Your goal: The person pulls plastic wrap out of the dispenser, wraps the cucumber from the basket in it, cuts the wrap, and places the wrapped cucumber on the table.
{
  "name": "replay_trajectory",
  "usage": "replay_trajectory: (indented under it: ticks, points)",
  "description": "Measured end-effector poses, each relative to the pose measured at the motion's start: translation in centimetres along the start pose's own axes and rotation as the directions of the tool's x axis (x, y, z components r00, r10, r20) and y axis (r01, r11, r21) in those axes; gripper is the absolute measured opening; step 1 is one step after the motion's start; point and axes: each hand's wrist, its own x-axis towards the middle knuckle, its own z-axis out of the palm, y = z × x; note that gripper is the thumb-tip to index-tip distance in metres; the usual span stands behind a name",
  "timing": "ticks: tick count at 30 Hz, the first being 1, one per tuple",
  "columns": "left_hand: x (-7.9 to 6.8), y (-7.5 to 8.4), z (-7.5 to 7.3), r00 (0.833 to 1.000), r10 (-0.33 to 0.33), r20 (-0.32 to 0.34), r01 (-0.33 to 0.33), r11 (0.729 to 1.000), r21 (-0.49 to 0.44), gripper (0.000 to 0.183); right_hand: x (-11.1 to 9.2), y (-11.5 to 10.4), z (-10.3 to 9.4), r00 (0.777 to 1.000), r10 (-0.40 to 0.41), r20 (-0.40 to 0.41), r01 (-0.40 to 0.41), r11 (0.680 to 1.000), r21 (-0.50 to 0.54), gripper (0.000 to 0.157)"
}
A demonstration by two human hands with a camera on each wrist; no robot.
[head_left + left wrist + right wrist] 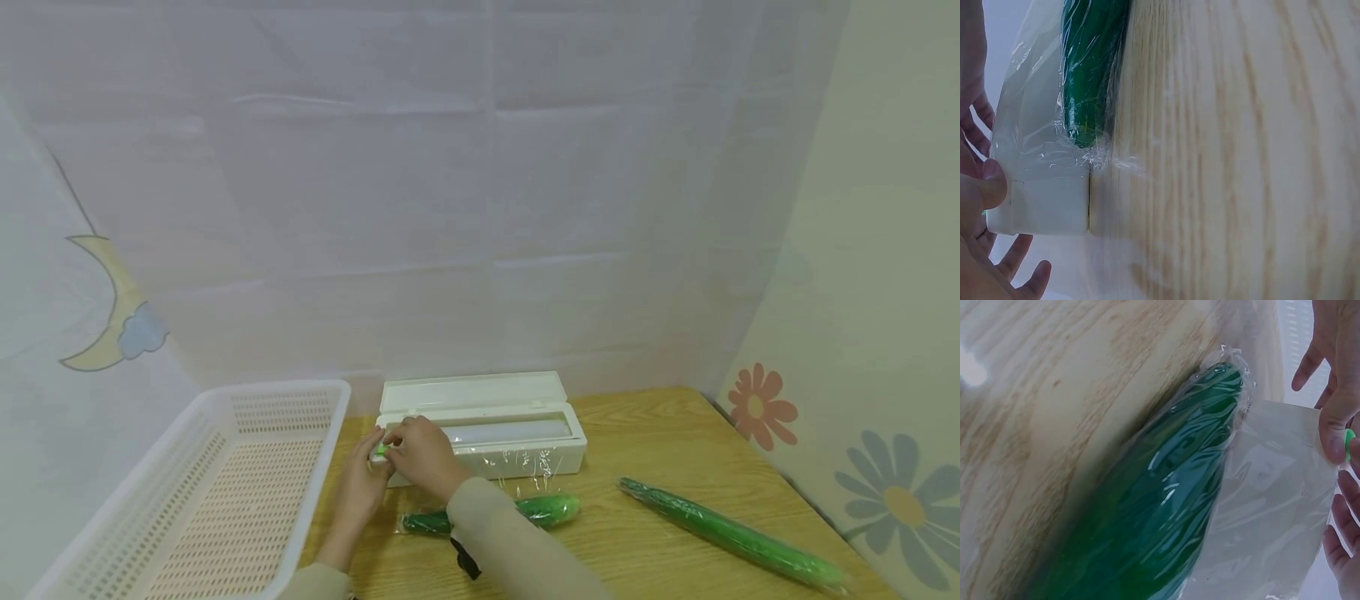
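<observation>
A white cling film dispenser point(517, 461) stands on the table with its lid point(474, 390) raised and a film roll point(506, 431) inside. My left hand point(358, 492) holds the dispenser's left end, thumb on the front in the left wrist view. At that same end, my right hand point(426, 457) pinches a small green slider point(382, 450) between thumb and fingertips. Clear film drapes from the box front over a green cucumber point(1166, 487), which lies just before it, partly hidden by the right forearm in the head view.
Left of the dispenser is a white perforated basket point(339, 417). A second cucumber point(738, 533), wrapped in film, lies on the right of the wooden table point(637, 425). Pale cloth walls point(465, 183) rise behind and beside the table.
</observation>
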Motion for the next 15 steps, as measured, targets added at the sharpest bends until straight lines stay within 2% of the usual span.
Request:
replay_trajectory:
  ticks: [9, 15]
  points:
    - [-0.11, 0.03, -0.06, 1.000, -0.009, -0.001, 0.009, 1.000, -0.019, 0.051, 0.71, -0.85, 0.07, 0.997, 0.048, 0.056, -0.048, 0.999, -0.006, 0.013]
    - [-0.10, -0.04, -0.08, 1.000, 0.007, -0.025, -0.007, 1.000, -0.030, 0.053, 0.84, -0.88, 0.26, 0.997, 0.068, 0.043, -0.067, 0.998, -0.011, 0.013]
